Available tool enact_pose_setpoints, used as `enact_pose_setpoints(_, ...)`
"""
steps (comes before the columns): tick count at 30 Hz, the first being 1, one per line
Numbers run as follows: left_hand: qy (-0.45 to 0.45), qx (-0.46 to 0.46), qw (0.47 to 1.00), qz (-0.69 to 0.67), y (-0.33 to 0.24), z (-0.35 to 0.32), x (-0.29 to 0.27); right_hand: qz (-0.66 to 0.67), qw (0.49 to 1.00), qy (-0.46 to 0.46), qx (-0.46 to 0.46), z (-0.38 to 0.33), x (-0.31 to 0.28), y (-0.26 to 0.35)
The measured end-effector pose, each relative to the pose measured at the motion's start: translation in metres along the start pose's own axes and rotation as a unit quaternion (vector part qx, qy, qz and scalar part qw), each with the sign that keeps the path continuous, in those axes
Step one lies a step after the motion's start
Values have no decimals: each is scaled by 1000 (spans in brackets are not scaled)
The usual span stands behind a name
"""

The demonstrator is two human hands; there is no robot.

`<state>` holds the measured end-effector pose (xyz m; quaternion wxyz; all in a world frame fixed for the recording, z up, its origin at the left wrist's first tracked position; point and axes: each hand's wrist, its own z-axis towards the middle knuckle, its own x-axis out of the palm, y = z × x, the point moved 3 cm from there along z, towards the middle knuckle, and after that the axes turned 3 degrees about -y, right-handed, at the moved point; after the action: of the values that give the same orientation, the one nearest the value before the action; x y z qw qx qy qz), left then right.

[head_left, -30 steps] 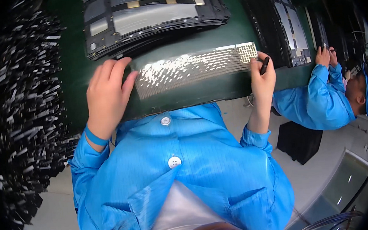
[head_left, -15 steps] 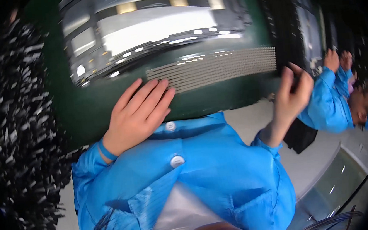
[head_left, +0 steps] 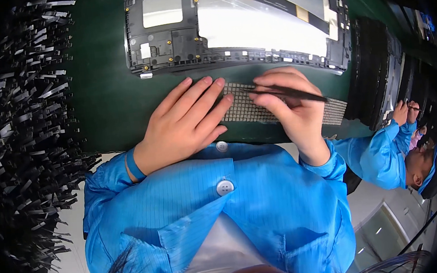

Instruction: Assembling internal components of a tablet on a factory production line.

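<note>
A sheet of small square grey pads [head_left: 247, 109] lies on the green table in front of me. My left hand [head_left: 178, 123] rests flat with fingers stretched out, its fingertips at the sheet's left end. Black tweezers [head_left: 300, 94] are pinched in my right hand [head_left: 302, 116], their tips pointing left, over the sheet's left part. Whether the tips grip a pad is too small to tell. Just beyond the sheet is a black plastic frame panel [head_left: 161, 50] with a shiny silvery sheet in its middle. My right hand covers part of the pad sheet.
A dense pile of black strips [head_left: 35, 126] fills the left side. Stacked black panels [head_left: 374, 71] stand at the right. Farther right, a co-worker in a blue jacket [head_left: 374, 159] works with both hands raised over the table [head_left: 103, 94].
My right hand has come from the sheet's right end to its left part, tweezers now clearly visible in it. My left hand stays by the left end. The whole view has shifted.
</note>
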<state>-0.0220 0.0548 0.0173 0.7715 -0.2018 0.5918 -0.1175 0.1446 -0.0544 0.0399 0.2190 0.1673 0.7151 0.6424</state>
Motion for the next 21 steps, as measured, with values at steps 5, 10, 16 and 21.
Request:
enact_pose_setpoints(5, -5, 26, 1000, 0, -2, 1, 3, 64, 993, -67, 73, -9, 5, -13)
enact_pose_setpoints(10, -26, 10, 1000, -4, 2, -1, 4, 59, 995, -58, 64, -5, 9, -20)
enact_pose_setpoints(16, -19, 3, 1000, -17, 4, 3, 2, 73, 990, -87, 87, -7, 12, -23)
enact_pose_setpoints(21, -22, 13, 1000, 9, 3, 4, 2, -33, 994, -68, 83, -8, 10, -25)
